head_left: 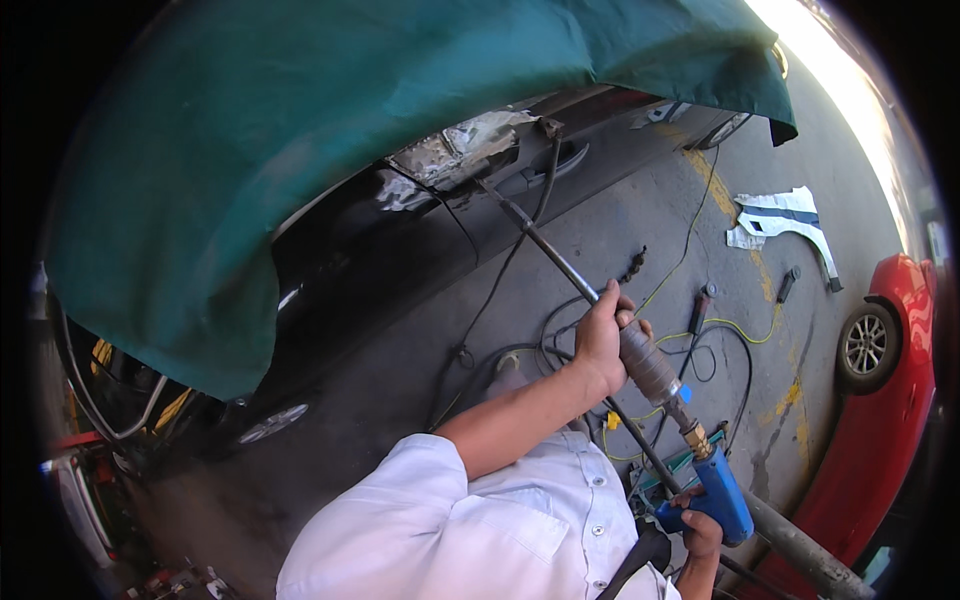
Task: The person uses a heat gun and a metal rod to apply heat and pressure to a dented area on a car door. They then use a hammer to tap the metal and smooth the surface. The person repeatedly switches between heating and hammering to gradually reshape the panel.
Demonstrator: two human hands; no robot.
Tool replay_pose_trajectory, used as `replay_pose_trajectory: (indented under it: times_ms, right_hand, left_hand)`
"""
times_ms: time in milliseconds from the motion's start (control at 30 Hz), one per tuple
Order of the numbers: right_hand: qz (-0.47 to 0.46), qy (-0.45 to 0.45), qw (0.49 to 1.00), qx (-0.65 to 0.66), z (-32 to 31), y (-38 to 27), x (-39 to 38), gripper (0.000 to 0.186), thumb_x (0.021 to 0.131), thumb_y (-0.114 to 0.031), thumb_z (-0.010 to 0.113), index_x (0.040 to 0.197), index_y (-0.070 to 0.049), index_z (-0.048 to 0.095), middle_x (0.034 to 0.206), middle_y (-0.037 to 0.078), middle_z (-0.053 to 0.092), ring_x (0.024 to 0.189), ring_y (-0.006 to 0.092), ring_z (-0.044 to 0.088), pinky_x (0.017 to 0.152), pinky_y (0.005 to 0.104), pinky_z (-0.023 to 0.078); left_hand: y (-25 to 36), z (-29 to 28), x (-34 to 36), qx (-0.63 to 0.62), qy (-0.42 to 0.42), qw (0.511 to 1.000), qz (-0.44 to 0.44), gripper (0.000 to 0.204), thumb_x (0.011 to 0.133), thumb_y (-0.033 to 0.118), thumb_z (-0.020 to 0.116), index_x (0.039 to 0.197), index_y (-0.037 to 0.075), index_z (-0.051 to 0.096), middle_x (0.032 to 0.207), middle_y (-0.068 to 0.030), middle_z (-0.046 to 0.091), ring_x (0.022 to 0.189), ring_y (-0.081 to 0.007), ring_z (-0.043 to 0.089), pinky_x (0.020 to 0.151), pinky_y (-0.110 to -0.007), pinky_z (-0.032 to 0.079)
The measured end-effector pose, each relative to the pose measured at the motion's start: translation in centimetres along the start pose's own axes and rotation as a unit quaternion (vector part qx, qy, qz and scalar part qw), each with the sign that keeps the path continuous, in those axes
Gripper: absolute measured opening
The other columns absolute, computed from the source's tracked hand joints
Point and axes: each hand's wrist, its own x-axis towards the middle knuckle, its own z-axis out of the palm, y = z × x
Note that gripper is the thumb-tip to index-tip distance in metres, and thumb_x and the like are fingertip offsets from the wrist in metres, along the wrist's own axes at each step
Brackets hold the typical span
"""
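Note:
My left hand (605, 345) is closed around the long metal puller at its cylindrical sliding weight (650, 368). Lower right, my right hand (700, 530) grips the blue pistol-style handle (728, 492) at the puller's rear, below a brass fitting (697, 440). The rod (560, 262) runs up to a bare, crumpled metal patch (450, 150) on a black car's side (370, 260), near a door handle (565, 160). A dark cable hangs from just right of that patch, crossing behind the rod.
A green cover (200, 180) drapes over the black car. Tangled hoses, cables and angle grinders (700, 310) lie on the grey floor (660, 240) with yellow markings. A white body panel (785, 220) lies at right, beside a red car (900, 400). A thick grey pole (800, 545) slants at lower right.

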Motion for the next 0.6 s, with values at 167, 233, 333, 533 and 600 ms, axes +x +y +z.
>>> replay_pose_trajectory:
  times_ms: [167,233,333,533,600]
  right_hand:
    - [-0.013,-0.034,0.999,-0.015,-1.1,1.8,-0.7,0.048,0.066,-0.009,0.071,0.113,-0.004,0.061,0.097,0.008,0.061,0.096,0.0256,0.060,0.094,0.0427,0.045]
    - [-0.006,-0.012,1.000,-0.018,-0.8,1.9,-1.0,0.047,0.068,-0.009,0.070,0.114,-0.004,0.061,0.098,0.008,0.061,0.097,0.0251,0.060,0.095,0.0423,0.045]
    - [-0.012,-0.006,1.000,-0.023,-0.1,1.7,-1.2,0.046,0.069,-0.007,0.069,0.114,-0.004,0.061,0.099,0.007,0.061,0.099,0.0246,0.059,0.096,0.0419,0.044]
    - [-0.032,-0.016,0.999,-0.033,0.5,1.2,-0.9,0.044,0.071,-0.005,0.068,0.114,-0.003,0.061,0.099,0.007,0.061,0.100,0.0241,0.059,0.097,0.0417,0.044]
    - [-0.036,-0.015,0.999,-0.034,0.5,1.2,-0.8,0.044,0.071,-0.005,0.068,0.114,-0.003,0.062,0.099,0.007,0.061,0.100,0.0238,0.059,0.097,0.0415,0.044]
  left_hand:
    - [0.1,-1.8,0.1,-0.025,-0.048,0.997,-0.048,0.034,0.097,0.042,0.064,0.078,0.019,0.050,0.059,0.0075,0.042,0.071,-0.0180,0.057,0.073,-0.038,0.051]
    - [0.4,-1.9,0.4,-0.016,-0.048,0.998,-0.039,0.033,0.097,0.042,0.064,0.077,0.019,0.050,0.058,0.0075,0.042,0.071,-0.0182,0.058,0.073,-0.039,0.051]
    - [0.6,-1.4,0.4,-0.019,-0.059,0.997,-0.038,0.034,0.097,0.042,0.064,0.077,0.019,0.050,0.057,0.0075,0.041,0.071,-0.0183,0.058,0.073,-0.039,0.051]
    - [1.3,-0.8,0.3,-0.030,-0.074,0.996,-0.039,0.034,0.098,0.042,0.063,0.078,0.018,0.049,0.059,0.0067,0.042,0.069,-0.0185,0.058,0.071,-0.039,0.051]
    - [1.5,-0.8,0.2,-0.031,-0.072,0.996,-0.041,0.034,0.098,0.042,0.063,0.078,0.018,0.049,0.059,0.0068,0.042,0.069,-0.0185,0.058,0.071,-0.039,0.052]
